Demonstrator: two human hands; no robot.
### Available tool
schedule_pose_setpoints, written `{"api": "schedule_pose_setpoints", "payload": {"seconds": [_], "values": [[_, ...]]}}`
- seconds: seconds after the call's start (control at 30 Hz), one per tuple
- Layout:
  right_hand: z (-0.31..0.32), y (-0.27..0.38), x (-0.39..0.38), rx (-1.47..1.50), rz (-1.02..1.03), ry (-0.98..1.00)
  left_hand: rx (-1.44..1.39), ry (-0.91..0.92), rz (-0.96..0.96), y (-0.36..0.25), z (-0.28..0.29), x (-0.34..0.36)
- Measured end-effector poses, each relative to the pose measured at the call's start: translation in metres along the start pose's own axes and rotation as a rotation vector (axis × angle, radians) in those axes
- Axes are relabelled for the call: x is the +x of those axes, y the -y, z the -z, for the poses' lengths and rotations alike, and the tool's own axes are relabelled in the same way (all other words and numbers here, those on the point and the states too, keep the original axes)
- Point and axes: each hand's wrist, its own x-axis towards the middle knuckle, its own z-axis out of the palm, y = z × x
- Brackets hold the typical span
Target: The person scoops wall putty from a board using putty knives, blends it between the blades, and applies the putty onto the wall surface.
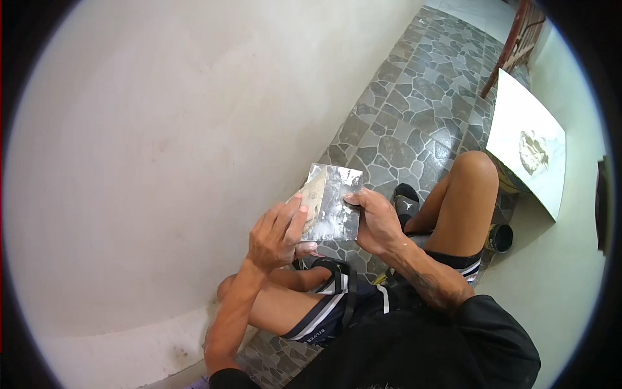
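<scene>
A dark sheet of sandpaper (340, 201), dusted with white powder, is between my hands in front of my lap. Along its left side a beige backing flap (311, 202) is folded over. My left hand (275, 235) is closed on that flap, fingers on top and thumb near the lower edge. On the right edge, my right hand (378, 223) pinches the sheet with its thumb on the dusty face; the other fingers are mostly hidden beneath.
A pale plastered wall (162, 149) rises close on my left. Stone-patterned tiles (414, 110) cover the floor. To the right are a white board (515, 123) bearing a beige smear and a dark bucket (500, 238). A reddish-brown metal railing (515, 45) stands farther off.
</scene>
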Motion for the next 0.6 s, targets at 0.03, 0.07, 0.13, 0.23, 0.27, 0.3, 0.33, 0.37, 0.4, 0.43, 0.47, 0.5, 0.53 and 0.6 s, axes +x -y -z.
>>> {"api": "schedule_pose_setpoints", "payload": {"seconds": [0.03, 0.07, 0.13, 0.23, 0.27, 0.3, 0.33, 0.37, 0.4, 0.43, 0.47, 0.5, 0.53, 0.6], "values": [[0.000, 0.002, 0.000, 0.015, 0.014, 0.011, 0.013, 0.010, 0.004, 0.001, -0.001, -0.001], [0.000, 0.003, 0.001, 0.005, 0.027, -0.004, 0.025, 0.020, 0.006, 0.003, -0.003, -0.002], [0.001, 0.006, 0.003, 0.020, 0.048, 0.001, 0.034, 0.018, 0.012, 0.007, -0.008, -0.007], [0.003, 0.012, 0.008, -0.009, 0.049, -0.038, 0.081, 0.003, 0.008, 0.017, -0.015, -0.013], [0.003, 0.016, 0.010, -0.024, 0.059, -0.037, 0.118, -0.008, -0.002, 0.020, -0.016, -0.015], [0.003, 0.020, 0.015, -0.020, 0.049, -0.001, 0.118, -0.014, -0.002, 0.023, -0.017, -0.017], [0.003, 0.024, 0.019, -0.032, 0.016, -0.049, 0.136, 0.001, 0.025, 0.025, -0.017, -0.020], [0.004, 0.028, 0.024, -0.018, 0.035, 0.032, 0.153, 0.017, 0.052, 0.026, -0.017, -0.022], [0.006, 0.033, 0.030, 0.001, 0.065, 0.027, 0.149, 0.016, 0.055, 0.027, -0.018, -0.025], [0.009, 0.038, 0.037, 0.035, 0.100, 0.077, 0.161, 0.064, 0.129, 0.026, -0.018, -0.027], [0.014, 0.041, 0.044, -0.009, 0.156, 0.094, 0.163, 0.110, 0.205, 0.023, -0.019, -0.031], [0.021, 0.044, 0.055, -0.035, 0.136, 0.005, 0.156, 0.120, 0.223, 0.023, -0.019, -0.034], [0.030, 0.046, 0.067, -0.046, 0.179, 0.010, 0.141, 0.194, 0.351, 0.025, -0.017, -0.037], [0.056, 0.042, 0.093, -0.064, 0.213, 0.009, 0.120, 0.269, 0.490, 0.029, -0.014, -0.041]]}}
